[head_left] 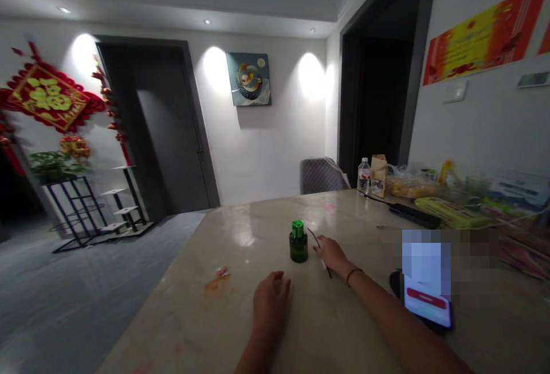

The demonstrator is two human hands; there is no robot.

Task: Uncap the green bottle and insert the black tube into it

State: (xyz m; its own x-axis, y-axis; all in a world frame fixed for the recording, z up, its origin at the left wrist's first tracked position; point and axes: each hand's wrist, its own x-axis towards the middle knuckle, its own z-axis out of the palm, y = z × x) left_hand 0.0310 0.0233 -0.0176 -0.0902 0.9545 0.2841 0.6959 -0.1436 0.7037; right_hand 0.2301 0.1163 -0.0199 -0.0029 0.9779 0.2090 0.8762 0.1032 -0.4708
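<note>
A small dark green bottle (298, 248) with a bright green cap stands upright on the table (193, 328). Just right of it, my right hand (330, 252) is closed on a thin dark stick with a whitish part (325, 265). One end of the stick rises toward the bottle, and its other end points down toward the table. What the stick is I cannot make out. My left hand (270, 294) rests in front of the bottle, apart from it, with thumb and fingers loosely spread and nothing between them.
A lit phone (425, 305) lies right of my right forearm. Farther right are a black elongated case (415, 215), a yellow-green packet (449, 212) and a water bottle (364, 174). An orange smear (217, 285) marks the table at left. A grey chair (323, 176) stands behind.
</note>
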